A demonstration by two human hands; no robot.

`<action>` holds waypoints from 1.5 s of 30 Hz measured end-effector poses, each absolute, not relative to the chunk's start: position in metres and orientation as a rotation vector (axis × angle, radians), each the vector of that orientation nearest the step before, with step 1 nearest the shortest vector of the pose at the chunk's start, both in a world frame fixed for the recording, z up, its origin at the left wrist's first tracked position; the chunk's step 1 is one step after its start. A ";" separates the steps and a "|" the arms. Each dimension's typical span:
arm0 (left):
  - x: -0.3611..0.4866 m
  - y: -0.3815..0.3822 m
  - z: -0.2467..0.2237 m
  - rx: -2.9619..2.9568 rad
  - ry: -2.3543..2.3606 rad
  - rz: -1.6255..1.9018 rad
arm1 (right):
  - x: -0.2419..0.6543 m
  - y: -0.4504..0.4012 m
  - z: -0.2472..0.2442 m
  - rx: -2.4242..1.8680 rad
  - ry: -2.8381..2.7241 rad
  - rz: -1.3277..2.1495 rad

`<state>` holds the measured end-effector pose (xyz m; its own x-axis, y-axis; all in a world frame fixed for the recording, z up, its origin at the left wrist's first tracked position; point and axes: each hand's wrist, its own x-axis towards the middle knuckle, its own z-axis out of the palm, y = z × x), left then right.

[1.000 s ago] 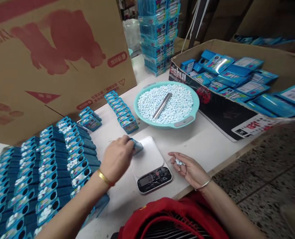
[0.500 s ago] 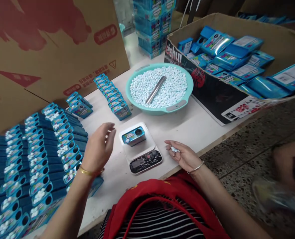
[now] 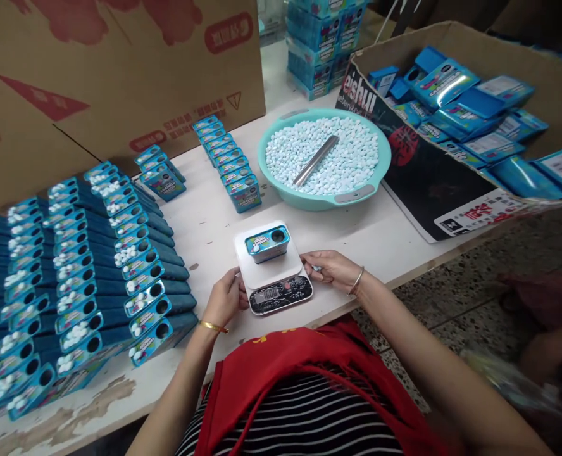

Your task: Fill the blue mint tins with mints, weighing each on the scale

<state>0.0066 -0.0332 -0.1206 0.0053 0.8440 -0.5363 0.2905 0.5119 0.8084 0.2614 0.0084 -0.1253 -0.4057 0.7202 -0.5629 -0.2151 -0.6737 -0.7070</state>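
A white digital scale (image 3: 304, 263) lies on the table in front of me, its black panel showing lit digits that look like 160.0. On its platform stands a blue candy tin (image 3: 266, 244), with a round dark opening and a few white pieces on its top. My left hand (image 3: 224, 296) has its fingers curled at the scale's left edge. At the opposite edge, my right hand (image 3: 332, 271) touches the scale with its fingertips. Small pale candies (image 3: 316, 268) show between its curled fingers.
Behind the scale sits a turquoise basin (image 3: 326, 201) full of pale candies with a metal scoop (image 3: 316, 161) on top. Rows of blue tins (image 3: 152, 288) fill the left. A carton (image 3: 395, 171) of blue tins is at right; a large cardboard box (image 3: 119, 82) stands behind.
My left hand has come down to the scale's left edge. My right hand has moved in to the right edge, its fingers more closed. The display digits have changed.
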 end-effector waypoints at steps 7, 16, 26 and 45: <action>-0.020 -0.061 -0.117 1.110 1.663 0.637 | 0.234 0.004 -0.127 -1.241 -0.722 2.109; -0.005 -0.041 -0.095 1.844 1.748 1.008 | 0.203 -0.015 -0.099 -1.154 -0.446 2.093; 0.001 -0.012 -0.062 2.751 1.477 0.753 | 0.172 -0.015 -0.073 -0.965 0.134 2.192; -0.004 -0.023 -0.057 3.035 1.396 1.078 | 0.164 -0.011 -0.070 -0.935 0.216 2.172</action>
